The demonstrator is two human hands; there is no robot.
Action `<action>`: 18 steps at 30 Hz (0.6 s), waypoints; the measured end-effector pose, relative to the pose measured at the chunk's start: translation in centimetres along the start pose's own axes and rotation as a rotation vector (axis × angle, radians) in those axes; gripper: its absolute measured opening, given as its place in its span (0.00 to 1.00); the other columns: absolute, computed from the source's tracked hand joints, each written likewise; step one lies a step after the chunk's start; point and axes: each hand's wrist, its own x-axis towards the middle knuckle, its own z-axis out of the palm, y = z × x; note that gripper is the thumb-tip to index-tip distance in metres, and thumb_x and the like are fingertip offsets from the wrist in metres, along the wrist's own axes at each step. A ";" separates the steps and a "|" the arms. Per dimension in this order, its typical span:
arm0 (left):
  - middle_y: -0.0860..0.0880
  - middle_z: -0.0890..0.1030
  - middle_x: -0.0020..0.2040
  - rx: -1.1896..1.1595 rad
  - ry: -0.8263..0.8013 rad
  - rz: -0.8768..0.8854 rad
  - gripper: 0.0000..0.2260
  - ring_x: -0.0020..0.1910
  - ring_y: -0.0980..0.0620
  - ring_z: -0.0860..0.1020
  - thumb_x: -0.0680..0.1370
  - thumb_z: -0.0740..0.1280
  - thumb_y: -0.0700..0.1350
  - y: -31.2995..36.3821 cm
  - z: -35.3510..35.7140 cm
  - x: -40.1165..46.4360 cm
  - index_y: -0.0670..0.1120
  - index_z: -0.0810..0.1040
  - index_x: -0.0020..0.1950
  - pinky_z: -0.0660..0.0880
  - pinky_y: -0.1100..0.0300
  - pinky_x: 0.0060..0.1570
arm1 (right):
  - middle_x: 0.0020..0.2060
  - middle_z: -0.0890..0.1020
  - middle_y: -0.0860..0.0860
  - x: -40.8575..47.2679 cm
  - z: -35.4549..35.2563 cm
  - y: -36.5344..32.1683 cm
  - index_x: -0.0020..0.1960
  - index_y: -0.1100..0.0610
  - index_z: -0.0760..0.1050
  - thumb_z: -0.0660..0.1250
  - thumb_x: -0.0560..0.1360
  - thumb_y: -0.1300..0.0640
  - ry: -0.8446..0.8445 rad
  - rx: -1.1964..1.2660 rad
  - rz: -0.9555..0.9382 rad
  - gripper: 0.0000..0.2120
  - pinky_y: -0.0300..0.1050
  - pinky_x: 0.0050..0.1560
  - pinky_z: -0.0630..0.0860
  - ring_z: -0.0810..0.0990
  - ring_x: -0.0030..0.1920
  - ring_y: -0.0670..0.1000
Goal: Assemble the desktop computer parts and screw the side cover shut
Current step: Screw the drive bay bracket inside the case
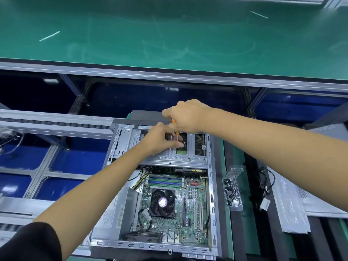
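An open desktop computer case [213,187] lies on its side in front of me, with the motherboard and its black CPU fan [162,202] exposed. At the far end sits the metal drive cage [173,157]. My right hand [185,116] grips the handle of an orange-and-black screwdriver [175,127] upright over the cage. My left hand [160,138] pinches the screwdriver's lower shaft just above the cage, its fingers bent. The tip and any screw are hidden under my fingers.
A clear plastic tray of several black screws [232,191] lies right of the case. Farther right lie a grey side panel [320,200], a plastic bag [290,210] and black cables [265,181]. A green bench top [169,34] spans the back; an aluminium frame [56,119] stands left.
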 end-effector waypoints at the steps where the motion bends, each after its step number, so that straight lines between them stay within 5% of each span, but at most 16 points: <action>1: 0.73 0.80 0.42 -0.083 0.027 0.005 0.07 0.45 0.62 0.76 0.68 0.80 0.57 0.2 0.0 -0.2 0.61 0.85 0.41 0.69 0.72 0.43 | 0.32 0.73 0.47 0.0 0.0 -0.1 0.45 0.51 0.67 0.62 0.80 0.47 -0.005 0.007 0.021 0.09 0.46 0.30 0.61 0.71 0.31 0.49; 4: 0.64 0.84 0.37 -0.205 0.042 0.003 0.10 0.36 0.66 0.80 0.69 0.81 0.48 0.8 0.2 -0.4 0.61 0.83 0.38 0.71 0.75 0.37 | 0.36 0.73 0.47 -0.2 -0.4 0.1 0.51 0.50 0.62 0.61 0.79 0.44 -0.010 -0.064 0.007 0.12 0.46 0.30 0.61 0.72 0.32 0.49; 8: 0.67 0.84 0.41 -0.224 0.009 0.001 0.04 0.45 0.68 0.82 0.72 0.79 0.43 0.6 0.5 -0.2 0.51 0.86 0.40 0.71 0.77 0.45 | 0.48 0.67 0.49 -0.5 -1.3 0.6 0.54 0.46 0.63 0.64 0.75 0.57 -0.064 -0.087 -0.184 0.13 0.46 0.29 0.61 0.71 0.31 0.52; 13: 0.59 0.87 0.43 -0.294 -0.064 -0.040 0.09 0.47 0.64 0.84 0.72 0.80 0.44 1.0 -0.4 -0.3 0.46 0.85 0.49 0.75 0.73 0.45 | 0.41 0.69 0.44 0.1 -1.4 0.8 0.45 0.50 0.70 0.68 0.74 0.57 -0.034 0.042 -0.194 0.07 0.45 0.31 0.62 0.71 0.37 0.46; 18: 0.57 0.86 0.40 -0.406 0.180 -0.028 0.13 0.41 0.59 0.83 0.64 0.84 0.52 2.9 -1.8 -0.6 0.54 0.83 0.41 0.77 0.67 0.40 | 0.36 0.78 0.50 0.3 -1.0 0.4 0.46 0.51 0.65 0.65 0.75 0.57 -0.031 0.101 -0.118 0.08 0.50 0.30 0.68 0.76 0.35 0.55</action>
